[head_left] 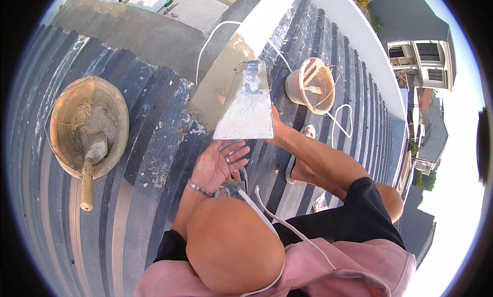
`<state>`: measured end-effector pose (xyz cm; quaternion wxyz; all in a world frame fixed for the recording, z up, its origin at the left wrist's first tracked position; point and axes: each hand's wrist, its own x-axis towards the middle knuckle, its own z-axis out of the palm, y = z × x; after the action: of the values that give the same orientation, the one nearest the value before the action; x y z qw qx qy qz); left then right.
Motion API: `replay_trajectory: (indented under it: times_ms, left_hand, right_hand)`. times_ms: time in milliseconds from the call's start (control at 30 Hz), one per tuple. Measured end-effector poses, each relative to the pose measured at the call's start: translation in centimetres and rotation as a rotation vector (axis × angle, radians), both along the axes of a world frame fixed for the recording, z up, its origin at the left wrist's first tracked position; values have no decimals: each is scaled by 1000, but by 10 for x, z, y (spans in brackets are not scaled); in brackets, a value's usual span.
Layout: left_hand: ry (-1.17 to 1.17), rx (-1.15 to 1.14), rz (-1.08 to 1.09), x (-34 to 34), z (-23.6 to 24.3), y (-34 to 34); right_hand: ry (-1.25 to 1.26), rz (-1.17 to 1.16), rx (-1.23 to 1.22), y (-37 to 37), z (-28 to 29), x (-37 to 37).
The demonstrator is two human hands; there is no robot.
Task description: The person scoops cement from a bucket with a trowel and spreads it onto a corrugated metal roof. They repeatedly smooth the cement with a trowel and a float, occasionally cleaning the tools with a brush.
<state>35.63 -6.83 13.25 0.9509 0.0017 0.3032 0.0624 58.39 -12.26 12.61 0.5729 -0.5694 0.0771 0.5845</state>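
My right hand (276, 126) is at the right edge of a plastering trowel (246, 109), whose broad tapered metal blade is smeared grey and white. The blade covers most of that hand's fingers, which are closed around the tool. Just below the blade's near edge, my left hand (218, 166) is open, palm up and fingers spread, holding nothing. Beyond the blade runs a low wall top, partly coated with wet-looking mortar (210, 99). At the left, a bucket (60, 104) holds grey mortar, and a pointing trowel with a wooden handle (87, 186) leans across its rim.
Dark corrugated metal roofing (149, 194) lies around and under me, spattered with mortar. A second bucket (294, 89) with tools inside stands to the right. A white cable (199, 58) loops over the wall, and a white cord (292, 227) crosses my lap. Houses (431, 60) stand beyond the white parapet.
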Motion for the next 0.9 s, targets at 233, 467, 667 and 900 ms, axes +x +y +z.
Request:
replay_trajectory:
  times_ms: [233, 467, 667, 900]
  left_hand:
    - [-437, -39, 132, 78, -4, 20]
    - [-102, 303, 54, 46, 24, 45]
    - [-119, 349, -11, 13, 6, 40]
    - [125, 318, 61, -18, 14, 37]
  right_hand:
    - [-238, 158, -72, 26, 68, -5]
    - [-520, 1320, -197, -8, 160, 127]
    - [-889, 1099, -638, -113, 170, 311]
    - [-1562, 1146, -329, -144, -46, 347]
